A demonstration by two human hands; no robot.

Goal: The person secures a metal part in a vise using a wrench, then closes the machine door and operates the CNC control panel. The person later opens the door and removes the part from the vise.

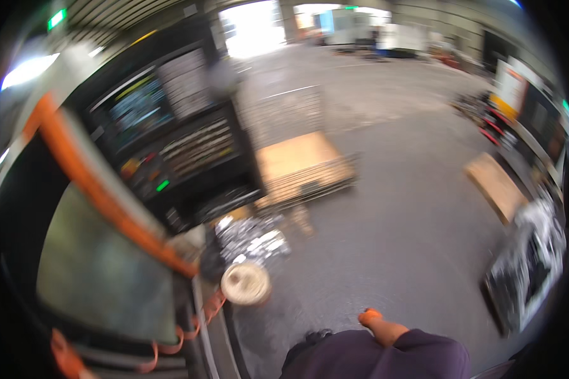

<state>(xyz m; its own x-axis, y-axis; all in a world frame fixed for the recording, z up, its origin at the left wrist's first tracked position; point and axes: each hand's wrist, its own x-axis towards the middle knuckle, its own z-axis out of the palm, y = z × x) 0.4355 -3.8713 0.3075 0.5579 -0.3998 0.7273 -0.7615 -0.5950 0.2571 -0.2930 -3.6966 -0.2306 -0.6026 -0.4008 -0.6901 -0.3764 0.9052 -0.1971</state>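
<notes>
My left hand (66, 357), in an orange glove, is at the lower left edge beside the lower part of a machine door with a cloudy window (107, 271). Blur hides how its fingers lie. My right hand (370, 316), also orange-gloved, hangs over the grey floor in front of my dark purple top (373, 357). Its fingers look curled in, and no object shows in them. Up and left is the machine's black control panel (171, 132), with a lit screen (136, 104), rows of keys and a paper sheet (184, 82). Neither hand touches the panel.
Beyond the panel stands a wire-sided cart (306, 161) with a wooden base. Below it are a shiny silvery heap (253, 237) and a round pale tub (245, 283). A coiled orange hose (180, 341) runs along the machine. A plastic-wrapped item (528, 265) and a cardboard-coloured box (496, 186) stand right.
</notes>
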